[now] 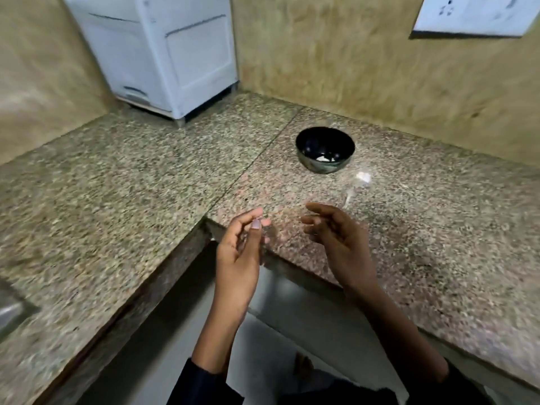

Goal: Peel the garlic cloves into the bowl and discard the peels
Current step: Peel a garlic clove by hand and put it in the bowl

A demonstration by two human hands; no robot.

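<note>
Our two hands hover over the granite counter (pixel 146 185), holding nothing.

A white appliance (pixel 163 54) stands in the far corner. Our left hand (pixel 238 252) and right hand (pixel 340 238) hang apart above the counter's edge, fingers (pixel 315 210) loosely curled and relaxed. Beyond them sits the black bowl (pixel 325 149) with pale garlic cloves (pixel 325 157) inside; white peels (pixel 362 177) lie just beside it.

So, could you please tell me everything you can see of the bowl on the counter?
The bowl is small, round and dark, with a glossy inside and a greenish sheen on its outer wall. It stands upright on the speckled stone counter, past both hands, and neither touches it. A few pale pieces, probably peeled garlic, lie at its bottom. Pale scraps lie beside it on the counter.
</note>
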